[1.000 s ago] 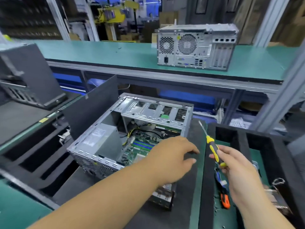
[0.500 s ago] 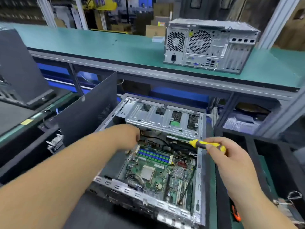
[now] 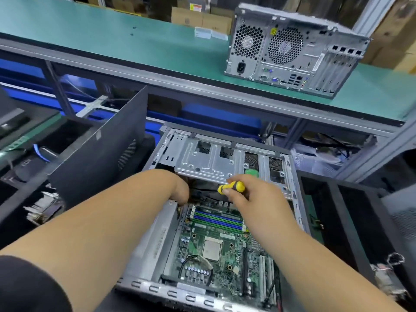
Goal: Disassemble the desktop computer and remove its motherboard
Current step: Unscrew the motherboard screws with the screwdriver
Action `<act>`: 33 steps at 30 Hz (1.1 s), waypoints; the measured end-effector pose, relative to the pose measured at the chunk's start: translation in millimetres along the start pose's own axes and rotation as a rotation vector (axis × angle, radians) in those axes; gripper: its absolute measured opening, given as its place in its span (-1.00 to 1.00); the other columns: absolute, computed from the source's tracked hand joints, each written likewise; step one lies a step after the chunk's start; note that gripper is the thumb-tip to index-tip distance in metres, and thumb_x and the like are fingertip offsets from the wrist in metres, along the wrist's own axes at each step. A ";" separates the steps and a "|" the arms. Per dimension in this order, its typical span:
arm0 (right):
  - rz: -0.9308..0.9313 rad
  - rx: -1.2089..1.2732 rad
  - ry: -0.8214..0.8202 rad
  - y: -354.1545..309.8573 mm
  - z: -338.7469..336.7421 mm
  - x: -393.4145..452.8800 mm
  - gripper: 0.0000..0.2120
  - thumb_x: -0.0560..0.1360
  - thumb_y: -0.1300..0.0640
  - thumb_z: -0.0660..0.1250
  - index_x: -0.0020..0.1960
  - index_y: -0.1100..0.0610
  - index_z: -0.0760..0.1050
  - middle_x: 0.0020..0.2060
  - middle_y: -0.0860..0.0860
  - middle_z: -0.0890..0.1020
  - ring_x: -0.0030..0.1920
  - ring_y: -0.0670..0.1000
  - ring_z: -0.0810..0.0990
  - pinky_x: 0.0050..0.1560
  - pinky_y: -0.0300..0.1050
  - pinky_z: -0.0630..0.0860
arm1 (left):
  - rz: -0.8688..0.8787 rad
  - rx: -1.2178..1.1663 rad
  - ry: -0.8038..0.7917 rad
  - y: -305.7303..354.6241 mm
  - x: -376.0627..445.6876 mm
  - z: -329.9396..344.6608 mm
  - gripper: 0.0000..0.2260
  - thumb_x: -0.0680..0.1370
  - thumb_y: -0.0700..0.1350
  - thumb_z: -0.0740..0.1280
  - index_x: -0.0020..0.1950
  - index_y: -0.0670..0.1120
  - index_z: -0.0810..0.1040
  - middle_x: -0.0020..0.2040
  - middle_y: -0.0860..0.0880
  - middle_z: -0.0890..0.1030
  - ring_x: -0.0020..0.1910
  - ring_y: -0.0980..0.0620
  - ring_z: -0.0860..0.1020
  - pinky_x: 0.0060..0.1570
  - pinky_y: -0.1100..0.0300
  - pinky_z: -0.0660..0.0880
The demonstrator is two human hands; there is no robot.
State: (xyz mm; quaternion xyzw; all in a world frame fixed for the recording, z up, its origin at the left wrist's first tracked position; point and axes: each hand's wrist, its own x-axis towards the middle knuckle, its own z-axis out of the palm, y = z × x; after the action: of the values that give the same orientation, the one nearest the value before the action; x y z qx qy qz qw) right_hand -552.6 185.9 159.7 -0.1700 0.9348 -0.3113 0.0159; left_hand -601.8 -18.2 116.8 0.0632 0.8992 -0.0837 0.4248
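An open desktop case (image 3: pixel 295 212) lies on its side in front of me. Its green motherboard (image 3: pixel 216 251) shows blue memory slots and a bare processor socket. A silver drive cage (image 3: pixel 209 161) spans the far end. My right hand (image 3: pixel 249 194) grips a yellow-and-black screwdriver (image 3: pixel 233 187) over the board's far edge, the shaft hidden below the hand. My left hand (image 3: pixel 175 188) reaches down into the case beside the grey power supply (image 3: pixel 155 239); its fingers are hidden among the cables.
A grey side panel (image 3: pixel 99 152) leans upright left of the case. A second closed computer (image 3: pixel 290 50) stands on the green upper shelf (image 3: pixel 112 37). Black foam trays (image 3: pixel 351 221) with loose parts lie to the right, and more parts sit at the left.
Both hands moved forward into the case. The left hand went deeper beside the power supply. The right hand brought the screwdriver from the case's right rim to the board's far edge.
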 end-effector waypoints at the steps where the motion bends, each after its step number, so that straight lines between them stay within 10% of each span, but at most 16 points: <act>1: -0.011 -0.046 -0.009 -2.8 6.3 4.2 -0.77 0.54 -0.13 0.31 0.17 -0.12 0.51 -0.14 -0.12 0.64 -0.14 -0.03 0.59 -0.10 -0.02 0.55 | -0.004 0.002 -0.006 -1.4 2.7 1.9 -0.60 0.59 -0.19 0.19 0.43 -0.21 0.38 0.38 -0.17 0.42 0.29 -0.14 0.45 0.26 -0.01 0.42; 11: -0.051 -0.173 -0.030 5.7 51.8 13.4 -0.76 0.54 -0.09 0.33 0.20 -0.14 0.50 -0.15 -0.09 0.63 -0.16 0.01 0.54 -0.23 -0.11 0.44 | 0.043 0.000 -0.035 -10.1 22.5 5.0 -0.45 0.60 -0.07 0.22 0.57 -0.02 0.15 0.52 -0.09 0.26 0.41 -0.13 0.34 0.24 0.02 0.38; 33: -0.245 -0.316 -0.063 8.6 68.9 24.7 -0.71 0.58 -0.12 0.22 0.23 -0.01 0.45 -0.07 -0.03 0.59 -0.07 0.07 0.53 -0.18 -0.06 0.46 | 0.051 0.054 -0.036 -1.9 25.9 2.3 -0.72 0.59 -0.08 0.25 0.26 -0.15 0.52 0.00 -0.07 0.48 -0.07 -0.05 0.46 0.04 0.07 0.47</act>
State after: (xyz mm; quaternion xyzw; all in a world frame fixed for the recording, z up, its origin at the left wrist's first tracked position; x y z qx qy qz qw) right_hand -569.1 144.5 101.0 -0.2924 0.9434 -0.1550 -0.0196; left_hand -616.8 -19.4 95.5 0.0959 0.8869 -0.0984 0.4411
